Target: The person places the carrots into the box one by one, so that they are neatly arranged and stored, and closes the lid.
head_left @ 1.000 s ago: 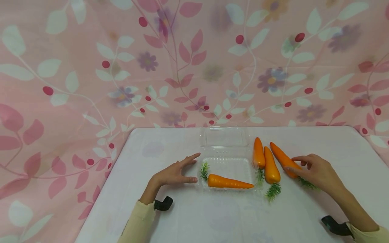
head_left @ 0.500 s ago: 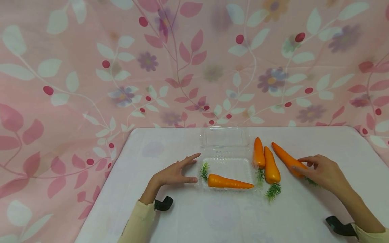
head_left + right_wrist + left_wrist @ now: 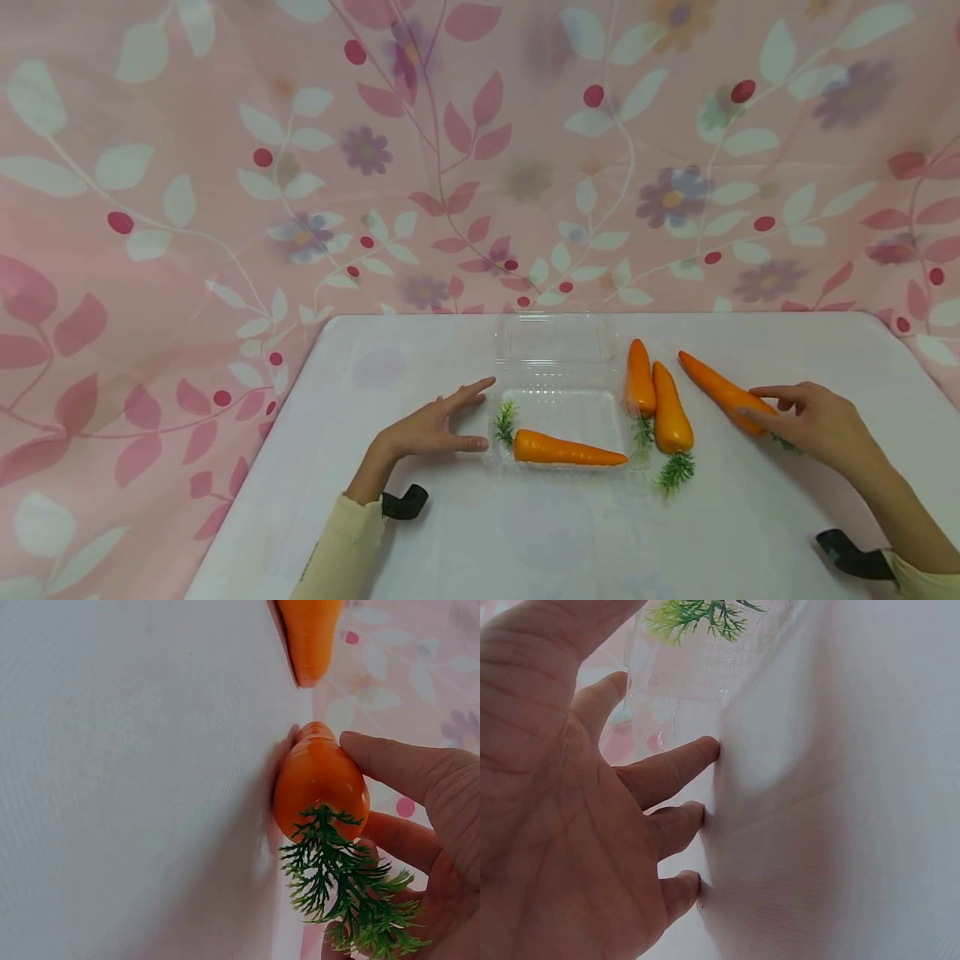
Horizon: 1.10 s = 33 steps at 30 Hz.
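My right hand (image 3: 821,429) holds an orange toy carrot (image 3: 712,386) near its thick end, thumb on one side and fingers on the other. In the right wrist view that carrot's green leafy top (image 3: 337,881) hangs toward the camera. My left hand (image 3: 429,429) lies with spread fingers at the left side of a clear plastic clamshell box (image 3: 562,408). The left wrist view shows several of its fingertips down at the tabletop. Inside the box another carrot (image 3: 566,451) lies along the near side, its leaves to the left.
Two more carrots, one (image 3: 640,383) by the box's right wall and one (image 3: 672,417) beside it, lie between the box and my right hand. The box's lid (image 3: 555,340) lies folded back on the white table (image 3: 480,550). Behind hangs a pink floral cloth (image 3: 465,167).
My right hand has moved a little to the right, and the carrot in it has slid along, away from the two beside the box. The left hand stays put.
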{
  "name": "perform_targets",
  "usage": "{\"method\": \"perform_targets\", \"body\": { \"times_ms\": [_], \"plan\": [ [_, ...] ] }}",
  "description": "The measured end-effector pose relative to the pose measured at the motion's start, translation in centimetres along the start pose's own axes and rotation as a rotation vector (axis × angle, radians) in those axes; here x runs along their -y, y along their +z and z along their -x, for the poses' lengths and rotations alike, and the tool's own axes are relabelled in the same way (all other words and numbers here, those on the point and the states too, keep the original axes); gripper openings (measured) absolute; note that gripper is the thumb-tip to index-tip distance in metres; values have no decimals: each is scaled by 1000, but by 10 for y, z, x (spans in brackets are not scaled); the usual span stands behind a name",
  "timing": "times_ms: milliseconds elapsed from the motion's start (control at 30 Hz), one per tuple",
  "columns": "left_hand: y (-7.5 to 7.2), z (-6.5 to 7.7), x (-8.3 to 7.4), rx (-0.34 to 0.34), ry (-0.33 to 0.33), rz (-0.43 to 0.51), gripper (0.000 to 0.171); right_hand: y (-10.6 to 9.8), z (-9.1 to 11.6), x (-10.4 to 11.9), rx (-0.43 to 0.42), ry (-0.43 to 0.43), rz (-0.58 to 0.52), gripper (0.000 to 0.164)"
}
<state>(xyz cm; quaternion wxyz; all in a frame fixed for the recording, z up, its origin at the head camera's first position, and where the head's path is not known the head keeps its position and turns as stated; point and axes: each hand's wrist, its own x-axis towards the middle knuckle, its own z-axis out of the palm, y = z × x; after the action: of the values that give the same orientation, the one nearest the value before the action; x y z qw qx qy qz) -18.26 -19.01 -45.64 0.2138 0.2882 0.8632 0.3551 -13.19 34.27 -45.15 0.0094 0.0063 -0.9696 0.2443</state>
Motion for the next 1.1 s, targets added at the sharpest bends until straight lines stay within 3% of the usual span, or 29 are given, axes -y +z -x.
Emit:
{"method": "perform_targets", "body": {
  "times_ms": [500, 1100],
  "plan": [
    [-1, 1, -2, -1, -1, 14, 91, -6, -2, 1, 28, 4, 16, 60],
    [0, 1, -3, 4, -19, 8, 92, -9, -2, -7, -30, -64, 77, 49]
  ]
}}
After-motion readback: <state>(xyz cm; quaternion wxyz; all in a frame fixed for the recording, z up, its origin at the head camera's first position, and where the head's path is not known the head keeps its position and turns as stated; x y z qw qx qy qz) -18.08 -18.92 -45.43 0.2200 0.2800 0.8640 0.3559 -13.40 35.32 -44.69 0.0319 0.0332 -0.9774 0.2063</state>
